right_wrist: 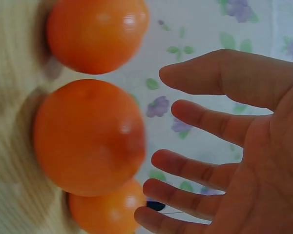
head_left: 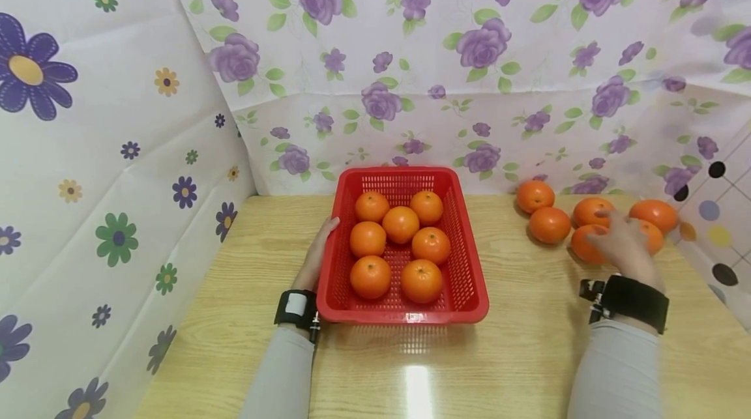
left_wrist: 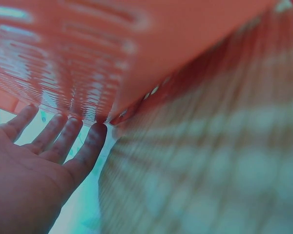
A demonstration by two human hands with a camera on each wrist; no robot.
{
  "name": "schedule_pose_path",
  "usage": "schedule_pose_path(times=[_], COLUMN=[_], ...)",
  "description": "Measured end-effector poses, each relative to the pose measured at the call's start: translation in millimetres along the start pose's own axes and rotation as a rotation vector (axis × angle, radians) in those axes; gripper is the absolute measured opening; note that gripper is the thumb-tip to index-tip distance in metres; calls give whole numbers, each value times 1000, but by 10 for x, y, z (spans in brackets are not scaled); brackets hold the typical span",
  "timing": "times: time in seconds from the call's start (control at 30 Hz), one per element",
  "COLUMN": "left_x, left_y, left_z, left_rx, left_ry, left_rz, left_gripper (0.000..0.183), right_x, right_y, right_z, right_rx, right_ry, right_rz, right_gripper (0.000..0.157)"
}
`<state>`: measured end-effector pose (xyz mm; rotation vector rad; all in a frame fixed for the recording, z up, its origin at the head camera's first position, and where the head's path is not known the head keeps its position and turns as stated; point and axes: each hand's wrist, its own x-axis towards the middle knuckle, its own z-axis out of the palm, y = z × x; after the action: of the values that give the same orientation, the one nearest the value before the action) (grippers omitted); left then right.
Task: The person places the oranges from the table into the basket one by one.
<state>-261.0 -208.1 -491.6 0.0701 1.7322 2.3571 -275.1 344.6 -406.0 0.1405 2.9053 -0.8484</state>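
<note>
A red plastic basket [head_left: 474, 279] with slotted walls holds several oranges [head_left: 401, 225]. My left hand [head_left: 317, 253] lies along the basket's left wall, and in the left wrist view its straight fingers [left_wrist: 90, 148] reach up to that wall. On the right, my right hand [head_left: 629, 246] is over a loose group of oranges [head_left: 549, 225]. In the right wrist view the right hand [right_wrist: 263, 151] has its fingers spread, with nothing between them, just above an orange [right_wrist: 90, 139]. Part of that group is hidden under the hand.
The basket and loose oranges stand on a light wooden table [head_left: 516, 354]. A flowered cloth [head_left: 381, 67] hangs along the back edge, and another patterned cloth [head_left: 117, 178] is at the left. A dotted sheet [head_left: 721, 223] borders the right side.
</note>
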Motion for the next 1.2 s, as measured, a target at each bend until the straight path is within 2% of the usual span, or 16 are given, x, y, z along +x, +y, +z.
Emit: schedule_pose_path(times=[0.13, 0.4, 0.57, 0.93, 1.2], left_x=[0, 5, 6, 6, 2], left_y=[3, -5, -7, -14, -4], left_z=[-6, -4, -1, -7, 7], left_rx=[0, -4, -11, -13, -15], left_ry=[3, 1, 4, 11, 13], left_rz=[-3, -4, -4, -10, -12], left_gripper=[64, 63, 63, 66, 65], right_x=[52, 123, 164, 171, 170], right_y=[39, 132, 170, 176, 184], right_z=[73, 209, 275, 323, 335], right_rx=[10, 102, 78, 103, 109], right_ry=[-24, -29, -46, -45, -37], right_rz=[28, 82, 121, 145, 148], right_gripper=[79, 82, 90, 80, 79])
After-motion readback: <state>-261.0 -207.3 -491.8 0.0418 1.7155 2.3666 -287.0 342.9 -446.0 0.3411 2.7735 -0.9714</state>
